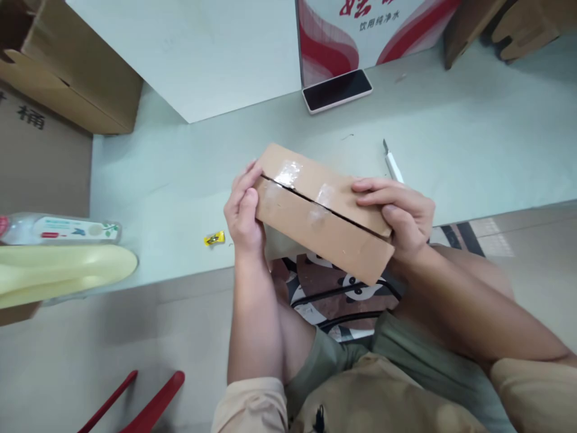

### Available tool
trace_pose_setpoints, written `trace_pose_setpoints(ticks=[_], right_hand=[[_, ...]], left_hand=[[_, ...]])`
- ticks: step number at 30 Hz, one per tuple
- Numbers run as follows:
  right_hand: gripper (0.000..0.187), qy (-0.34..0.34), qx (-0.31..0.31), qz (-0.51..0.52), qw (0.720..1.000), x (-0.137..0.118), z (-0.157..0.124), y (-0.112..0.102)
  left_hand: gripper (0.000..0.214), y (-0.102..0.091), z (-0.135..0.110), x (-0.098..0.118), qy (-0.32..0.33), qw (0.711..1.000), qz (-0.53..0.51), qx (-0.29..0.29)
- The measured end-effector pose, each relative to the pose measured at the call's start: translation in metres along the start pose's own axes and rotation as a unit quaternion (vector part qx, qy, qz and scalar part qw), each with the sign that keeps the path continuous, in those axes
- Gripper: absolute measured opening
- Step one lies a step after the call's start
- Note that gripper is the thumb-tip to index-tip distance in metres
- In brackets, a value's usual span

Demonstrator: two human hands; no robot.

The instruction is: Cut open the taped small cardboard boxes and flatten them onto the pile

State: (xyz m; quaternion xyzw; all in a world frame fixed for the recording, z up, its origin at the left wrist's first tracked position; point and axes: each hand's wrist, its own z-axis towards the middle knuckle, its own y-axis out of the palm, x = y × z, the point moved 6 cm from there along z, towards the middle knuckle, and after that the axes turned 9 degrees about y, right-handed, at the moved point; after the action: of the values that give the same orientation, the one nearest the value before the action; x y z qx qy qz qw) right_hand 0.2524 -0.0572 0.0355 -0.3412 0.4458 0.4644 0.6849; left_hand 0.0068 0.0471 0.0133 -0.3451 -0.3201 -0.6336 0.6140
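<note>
A small brown cardboard box [311, 231] is held up tilted between both hands, over the near edge of the table. Its two top flaps meet at a dark seam, with patches of clear tape slit along it. My left hand [246, 207] grips the box's left end, thumb in front and fingers behind. My right hand [401, 210] is closed on the right end, with fingers lying over the upper flap. Just beyond my right hand lies a white craft knife [393, 165], its blade pointing away and its lower end hidden by the hand.
At the back, a phone [337, 91] lies against a red and white carton [331, 42]. A yellow wrapper [214, 239] is on the table [180, 180] left of me. Further left are a plastic bottle [67, 230], a pale yellow object [67, 270] and a larger cardboard box [85, 72].
</note>
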Motion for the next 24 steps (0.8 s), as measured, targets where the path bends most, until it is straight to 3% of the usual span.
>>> trace_pose_setpoints(ticks=[5,12,18,24], right_hand=[[0.040,-0.007,0.004,-0.004,1.000,-0.0034,0.0027,-0.0002],[0.029,-0.018,0.003,0.003,1.000,-0.0030,0.0015,0.0011],[0.026,-0.010,0.015,-0.006,1.000,0.0028,-0.0009,-0.0005],[0.024,-0.021,0.001,0.014,1.000,0.0009,-0.0016,0.0017]], left_hand=[[0.049,0.0003,-0.0049,-0.0006,-0.017,0.999,-0.023,0.016],[0.057,-0.0020,-0.0064,-0.0039,-0.025,0.999,-0.022,0.014],[0.044,-0.0026,-0.0003,-0.0022,0.005,1.000,0.022,-0.003],[0.036,-0.0020,-0.0013,-0.0009,0.008,0.999,0.026,0.019]])
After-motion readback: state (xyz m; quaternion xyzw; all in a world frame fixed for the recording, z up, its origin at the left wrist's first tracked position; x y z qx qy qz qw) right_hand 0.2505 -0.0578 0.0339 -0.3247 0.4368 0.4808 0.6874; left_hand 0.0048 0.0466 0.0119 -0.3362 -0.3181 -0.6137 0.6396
